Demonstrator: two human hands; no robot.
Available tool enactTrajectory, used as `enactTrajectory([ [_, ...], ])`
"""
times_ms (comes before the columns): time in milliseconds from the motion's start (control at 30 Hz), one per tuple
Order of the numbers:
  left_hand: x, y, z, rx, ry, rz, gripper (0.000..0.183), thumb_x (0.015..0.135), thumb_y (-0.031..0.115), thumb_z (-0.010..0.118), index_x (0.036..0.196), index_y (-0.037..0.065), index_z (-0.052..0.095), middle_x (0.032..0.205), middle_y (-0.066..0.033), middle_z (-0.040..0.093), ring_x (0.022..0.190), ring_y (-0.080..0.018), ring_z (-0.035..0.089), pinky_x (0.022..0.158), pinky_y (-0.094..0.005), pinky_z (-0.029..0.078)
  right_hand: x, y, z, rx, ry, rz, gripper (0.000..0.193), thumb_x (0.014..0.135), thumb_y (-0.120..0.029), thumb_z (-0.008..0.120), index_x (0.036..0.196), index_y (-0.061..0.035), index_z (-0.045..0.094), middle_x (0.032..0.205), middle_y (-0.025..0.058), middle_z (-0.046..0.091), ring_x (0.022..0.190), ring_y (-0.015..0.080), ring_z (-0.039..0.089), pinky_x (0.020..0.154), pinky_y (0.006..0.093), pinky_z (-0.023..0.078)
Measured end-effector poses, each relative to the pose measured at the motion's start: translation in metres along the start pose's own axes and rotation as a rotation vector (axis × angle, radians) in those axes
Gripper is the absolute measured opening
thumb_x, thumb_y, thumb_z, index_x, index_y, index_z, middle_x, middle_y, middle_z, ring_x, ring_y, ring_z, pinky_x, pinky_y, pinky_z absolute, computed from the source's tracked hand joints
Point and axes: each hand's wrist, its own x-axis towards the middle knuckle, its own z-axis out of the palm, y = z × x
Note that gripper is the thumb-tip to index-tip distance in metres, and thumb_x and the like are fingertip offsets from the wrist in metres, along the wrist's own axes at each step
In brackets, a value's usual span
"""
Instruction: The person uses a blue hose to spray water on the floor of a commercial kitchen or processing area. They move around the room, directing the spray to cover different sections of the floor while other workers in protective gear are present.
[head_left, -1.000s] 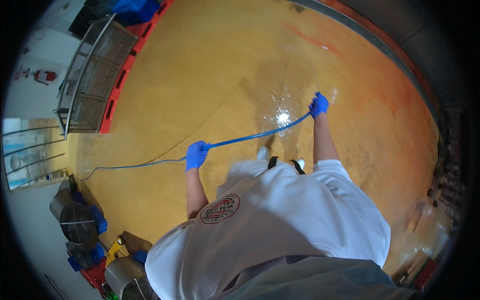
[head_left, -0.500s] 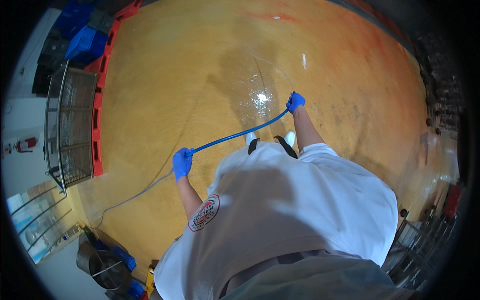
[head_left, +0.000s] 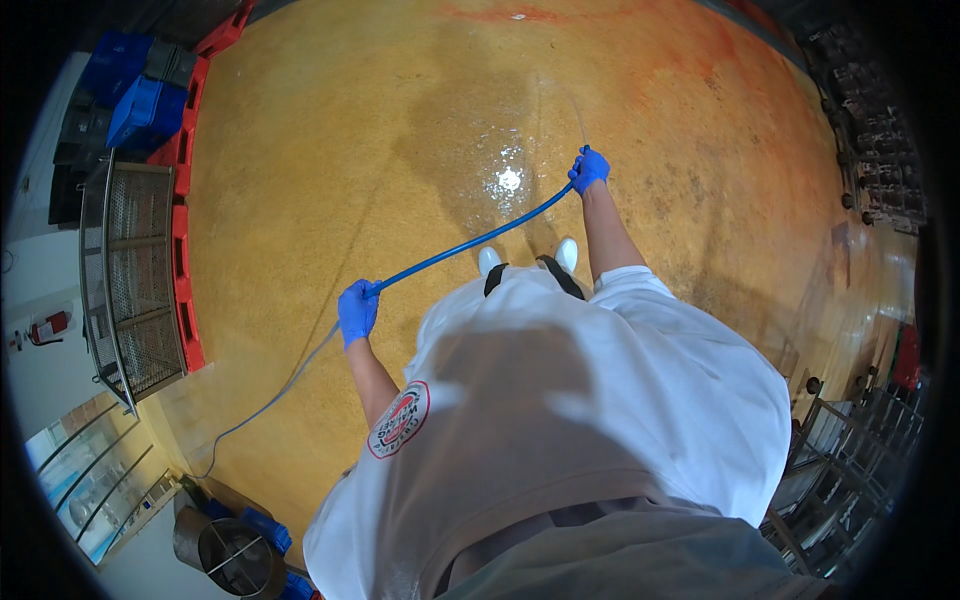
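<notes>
A blue hose [head_left: 470, 243] runs in a shallow curve between my two hands, in front of my white coat. My left hand [head_left: 357, 312], in a blue glove, is closed around it; behind this hand the hose trails down to the floor at the lower left. Farther out on the right, my right hand [head_left: 589, 170], also gloved in blue, grips the hose close to its end. From that end a thin stream of water [head_left: 580, 115] arcs forward onto the wet yellow floor [head_left: 300, 150].
Along the left stand a metal mesh cart [head_left: 142, 270], red pallets [head_left: 183, 285] and blue crates [head_left: 148, 112]. A round metal drum [head_left: 240, 555] is at the lower left. Metal racks [head_left: 850, 470] line the lower right. Reddish stains [head_left: 520, 14] mark the far floor.
The view has shifted slightly, so the surroundings sit a little differently. My right hand and the water stream appear a bit higher in the picture. Both hands keep hold of the hose.
</notes>
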Motion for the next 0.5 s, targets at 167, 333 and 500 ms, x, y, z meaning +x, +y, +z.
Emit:
enactTrajectory([
  [167,-0.011,0.003,-0.002,0.013,-0.008,-0.018,0.021,0.080,0.020,0.062,0.068,0.003,0.059,0.060,-0.0176,0.055,0.051,-0.0244,0.048,0.052,-0.0351,0.039,-0.007,-0.005,0.007,-0.005,-0.063,-0.019,0.013,0.088,-0.014,0.041,0.093,-0.0066,0.050,0.053,0.0013,0.037,0.040,0.0113,0.032,0.035,0.0265,0.024],
  [333,-0.007,-0.006,0.001,0.022,-0.031,0.042,0.029,0.080,0.026,0.062,0.066,0.001,0.057,0.065,-0.0219,0.055,0.055,-0.0342,0.050,0.052,-0.0399,0.039,-0.010,-0.009,0.013,0.015,-0.099,-0.083,0.011,0.087,-0.014,0.044,0.091,-0.0080,0.051,0.053,0.0016,0.039,0.040,0.0119,0.035,0.035,0.0276,0.026],
  [500,-0.011,-0.014,0.014,-0.009,0.136,0.260,0.030,0.078,0.022,0.062,0.061,-0.001,0.052,0.057,-0.0213,0.048,0.049,-0.0231,0.041,0.048,-0.0393,0.035,-0.004,0.004,0.012,0.012,-0.180,-0.411,0.010,0.083,-0.017,0.050,0.075,-0.0148,0.054,0.054,0.0035,0.048,0.042,0.0152,0.049,0.036,0.0289,0.037],
])
